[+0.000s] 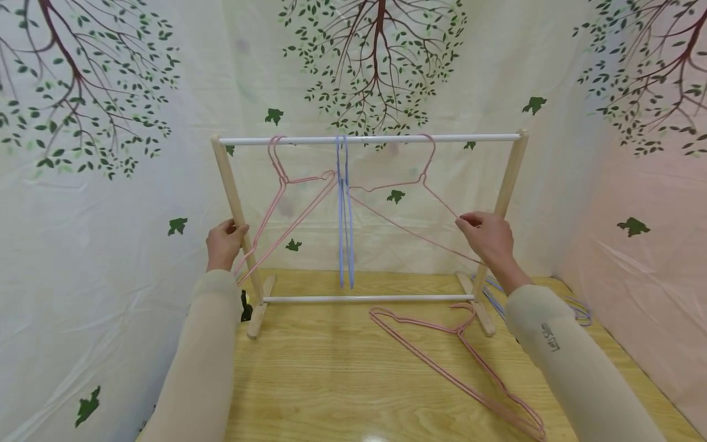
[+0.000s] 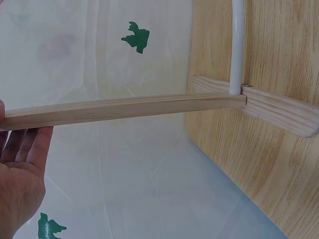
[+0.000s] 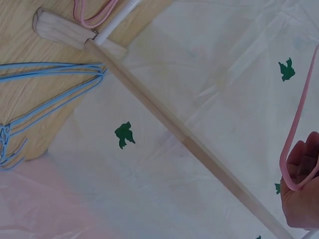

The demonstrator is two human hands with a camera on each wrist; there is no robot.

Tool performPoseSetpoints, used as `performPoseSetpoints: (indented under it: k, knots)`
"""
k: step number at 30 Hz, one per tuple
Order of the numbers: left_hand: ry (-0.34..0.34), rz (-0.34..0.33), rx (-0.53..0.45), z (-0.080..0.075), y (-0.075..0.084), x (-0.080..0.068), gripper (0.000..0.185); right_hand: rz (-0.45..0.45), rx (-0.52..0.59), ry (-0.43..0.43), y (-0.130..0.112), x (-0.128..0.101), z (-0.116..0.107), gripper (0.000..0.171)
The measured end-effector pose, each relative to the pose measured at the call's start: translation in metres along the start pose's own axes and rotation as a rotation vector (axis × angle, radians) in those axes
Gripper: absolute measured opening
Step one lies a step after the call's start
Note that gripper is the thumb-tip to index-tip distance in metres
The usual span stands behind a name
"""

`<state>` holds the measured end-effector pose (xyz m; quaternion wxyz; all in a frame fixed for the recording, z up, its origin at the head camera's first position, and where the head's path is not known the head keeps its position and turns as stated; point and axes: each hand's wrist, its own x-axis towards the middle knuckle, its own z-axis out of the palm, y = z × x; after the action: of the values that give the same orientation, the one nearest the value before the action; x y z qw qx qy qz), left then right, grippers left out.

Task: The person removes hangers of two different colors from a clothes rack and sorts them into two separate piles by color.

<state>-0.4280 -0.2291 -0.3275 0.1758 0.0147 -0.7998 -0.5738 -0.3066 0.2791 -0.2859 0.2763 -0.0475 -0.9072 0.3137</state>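
A small clothes rack with wooden posts and a white top rail (image 1: 370,139) stands on the wooden table (image 1: 331,380). My left hand (image 1: 223,242) grips the left post (image 1: 234,196); the left wrist view shows that post (image 2: 124,109) crossing my fingers (image 2: 22,164). My right hand (image 1: 486,234) pinches the lower corner of a pink hanger (image 1: 409,184) that hangs on the rail, just in front of the right post (image 1: 508,178). The right wrist view shows the pink hanger's bend (image 3: 294,164) in my fingers (image 3: 304,199). Another pink hanger (image 1: 284,184) and blue hangers (image 1: 345,215) hang to the left.
Pink hangers (image 1: 458,356) lie on the table in front of the rack's lower rail (image 1: 367,299). Blue hangers (image 3: 50,84) lie behind the right foot (image 3: 65,32). Tree-printed cloth walls (image 1: 110,184) close in the back and both sides.
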Motion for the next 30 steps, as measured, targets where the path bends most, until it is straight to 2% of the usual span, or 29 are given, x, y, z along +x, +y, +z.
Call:
performPoseSetpoints:
  k: [6,14,23,30]
  knots:
    - [0.0,0.005,0.003,-0.0005,0.0011,-0.0026,0.044,-0.031,-0.003,0.013,0.0002,-0.0029,-0.0025,0.038]
    - [0.0,-0.008,0.002,-0.0015,0.0025,-0.0044,0.045,-0.135,-0.032,-0.019,0.0023,-0.003,-0.0034,0.033]
    - [0.01,-0.023,0.011,-0.0014,0.0027,-0.0057,0.045,-0.139,0.016,0.076,0.0033,-0.0054,0.0011,0.029]
    - [0.007,-0.032,-0.004,-0.0016,0.0031,-0.0073,0.045,-0.193,0.025,0.214,0.0048,-0.0043,0.0013,0.023]
